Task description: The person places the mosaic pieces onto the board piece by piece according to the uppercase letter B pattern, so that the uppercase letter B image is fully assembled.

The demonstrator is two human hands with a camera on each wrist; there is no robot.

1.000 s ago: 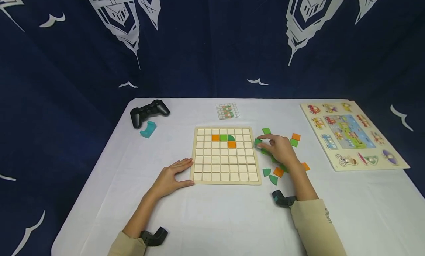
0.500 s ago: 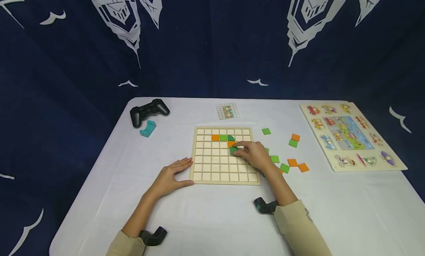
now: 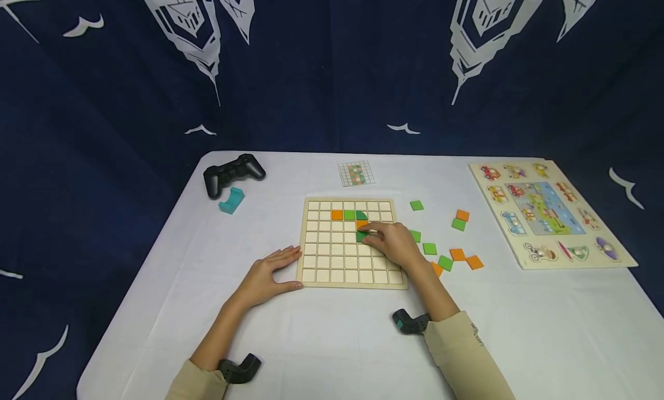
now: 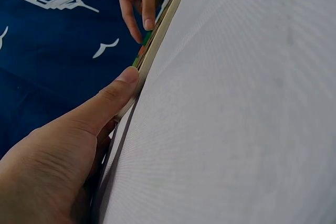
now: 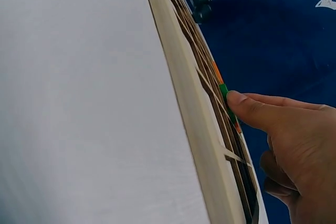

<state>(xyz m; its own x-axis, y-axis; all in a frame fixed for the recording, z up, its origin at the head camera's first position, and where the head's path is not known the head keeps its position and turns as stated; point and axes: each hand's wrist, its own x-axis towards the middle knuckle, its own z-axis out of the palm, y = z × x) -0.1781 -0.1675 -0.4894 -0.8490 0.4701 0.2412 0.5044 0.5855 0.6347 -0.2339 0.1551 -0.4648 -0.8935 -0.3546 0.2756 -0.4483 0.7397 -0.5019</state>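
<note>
A wooden grid board (image 3: 324, 276) lies flat on the white table. In its upper part sit an orange tile (image 3: 337, 215), a light green tile (image 3: 349, 215), a dark green quarter-round tile (image 3: 361, 215) and a second orange tile (image 3: 361, 224), partly covered by fingers. Just below that one, my right hand (image 3: 396, 247) pinches a dark green tile (image 3: 361, 237) at a cell of the board; its full outline is hidden. In the right wrist view the thumb touches this tile's edge. My left hand (image 3: 263, 282) rests at the board's left edge, fingers spread, thumb touching the lower corner.
Loose green tiles (image 3: 429, 248) and orange tiles (image 3: 474, 262) are scattered right of the board. A small pattern card (image 3: 356, 173) lies behind it. At the far left are a black game controller (image 3: 234, 175) and a teal piece (image 3: 231, 201); a picture puzzle (image 3: 552, 212) lies far right.
My right hand has carried the dark green tile left from the loose tiles onto the board, then lowered it slightly to the cell. The left hand has stayed put.
</note>
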